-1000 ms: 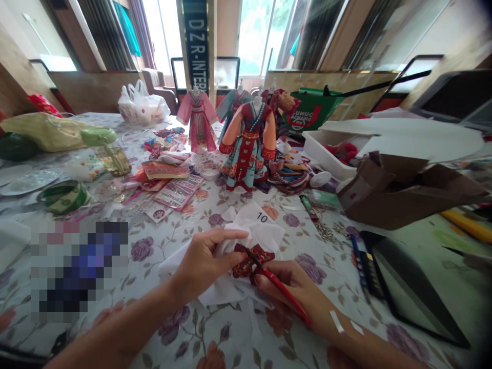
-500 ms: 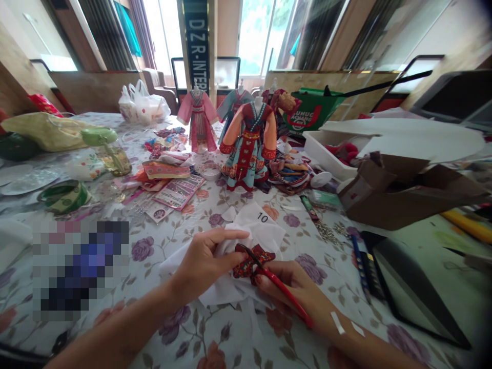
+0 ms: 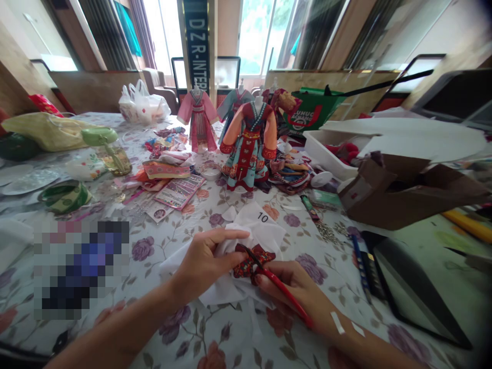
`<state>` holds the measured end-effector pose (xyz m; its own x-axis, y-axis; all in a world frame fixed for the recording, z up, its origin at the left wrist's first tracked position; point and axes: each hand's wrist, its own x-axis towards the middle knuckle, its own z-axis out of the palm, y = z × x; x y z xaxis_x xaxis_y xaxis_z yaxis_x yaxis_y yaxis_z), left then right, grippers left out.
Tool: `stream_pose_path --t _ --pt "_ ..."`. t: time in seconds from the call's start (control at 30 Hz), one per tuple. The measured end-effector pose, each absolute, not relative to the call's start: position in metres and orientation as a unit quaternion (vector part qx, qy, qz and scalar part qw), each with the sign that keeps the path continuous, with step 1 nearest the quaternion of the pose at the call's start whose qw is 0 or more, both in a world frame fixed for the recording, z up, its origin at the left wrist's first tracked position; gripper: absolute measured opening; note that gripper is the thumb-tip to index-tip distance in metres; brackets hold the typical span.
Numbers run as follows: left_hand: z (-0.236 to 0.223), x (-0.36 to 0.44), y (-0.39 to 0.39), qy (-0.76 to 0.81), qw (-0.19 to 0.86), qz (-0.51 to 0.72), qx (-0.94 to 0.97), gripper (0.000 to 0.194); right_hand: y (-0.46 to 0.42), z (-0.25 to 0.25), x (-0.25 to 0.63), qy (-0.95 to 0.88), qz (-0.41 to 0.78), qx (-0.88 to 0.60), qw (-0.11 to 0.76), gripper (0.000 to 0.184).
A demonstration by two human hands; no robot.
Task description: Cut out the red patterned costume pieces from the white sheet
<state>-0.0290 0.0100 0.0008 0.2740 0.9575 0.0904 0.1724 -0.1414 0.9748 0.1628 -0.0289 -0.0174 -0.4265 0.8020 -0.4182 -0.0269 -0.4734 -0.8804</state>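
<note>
My left hand (image 3: 203, 259) pinches a white cloth (image 3: 192, 277) with a numbered "10" tag end (image 3: 262, 218) rising behind it. A small red embroidered fabric piece (image 3: 251, 262) lies on the cloth, just past my left fingertips. My right hand (image 3: 286, 284) holds a slim red-handled paintbrush (image 3: 284, 292), and its dark tip rests on the red piece. Both hands are close together over the floral tablecloth (image 3: 180, 328). My right forearm (image 3: 346, 328) carries small white strips of tape.
Miniature costumes on stands (image 3: 248, 146) stand beyond the hands among craft papers and fabric scraps. To the right lie a brown cardboard box (image 3: 403, 192), a white tray (image 3: 326, 148) and a black-framed tablet (image 3: 415, 287). A blurred patch covers the table at left.
</note>
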Motion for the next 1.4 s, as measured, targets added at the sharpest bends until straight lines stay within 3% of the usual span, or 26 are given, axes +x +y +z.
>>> stream_pose_path --t 1.4 --pt "0.0023 -0.0313 0.0122 0.435 0.486 0.378 0.658 0.032 -0.0302 -0.0176 0.1650 -0.453 0.716 -0.448 0.284 0.038"
